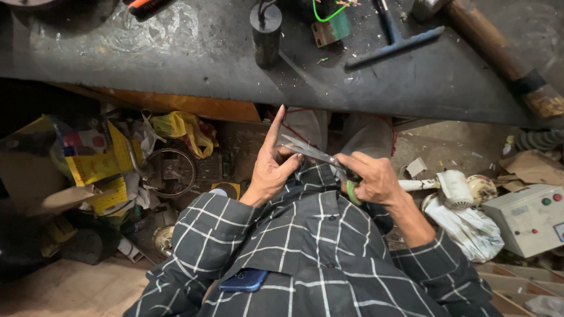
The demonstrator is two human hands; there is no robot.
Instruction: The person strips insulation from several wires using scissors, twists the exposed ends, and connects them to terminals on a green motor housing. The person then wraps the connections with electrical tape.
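My right hand (376, 179) grips a pair of scissors (311, 152) by its green handles, with the metal blades pointing left toward my left hand (271, 167). The left hand is held up in front of my chest, index finger stretched upward, the other fingers curled close to the blade tips. Whether something small is pinched in those fingers is hidden. Both hands hover below the edge of a dark workbench (194, 58), above my checked shirt.
On the bench lie a dark cylinder (265, 32), a T-shaped metal tool (393, 41) and a wooden hammer handle (499, 56). A grey control box (529, 217) with coloured buttons sits right. Yellow bags and scrap (147, 158) crowd the floor left. A blue phone (244, 280) sits in my pocket.
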